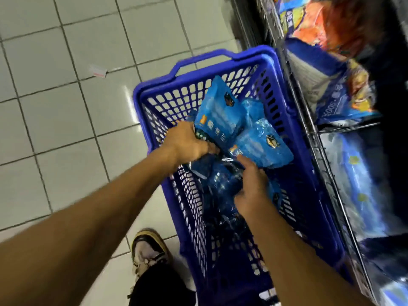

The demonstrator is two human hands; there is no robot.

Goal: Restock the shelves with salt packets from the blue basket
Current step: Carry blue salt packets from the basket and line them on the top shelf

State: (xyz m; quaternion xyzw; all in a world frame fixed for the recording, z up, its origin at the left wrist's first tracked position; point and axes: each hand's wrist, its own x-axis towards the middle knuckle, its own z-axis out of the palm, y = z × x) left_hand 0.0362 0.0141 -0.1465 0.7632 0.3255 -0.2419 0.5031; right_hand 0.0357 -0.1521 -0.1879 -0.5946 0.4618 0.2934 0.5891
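Note:
A blue plastic basket (154, 89) stands on the tiled floor beside the shelves. Several blue salt packets lie inside it. My left hand (187, 143) grips the lower end of one upright salt packet (217, 114) near the basket's left wall. My right hand (251, 186) reaches into the basket, its fingers at the edge of a second salt packet (262, 146) that lies flat; whether it holds that packet is unclear. More packets lie in the dark below the hands.
Wire shelves (309, 120) run along the right, filled with blue packets (357, 184) and orange bags (320, 25). My shoe (148, 250) is on the floor left of the basket. A scrap of paper (98, 71) lies on the tiles.

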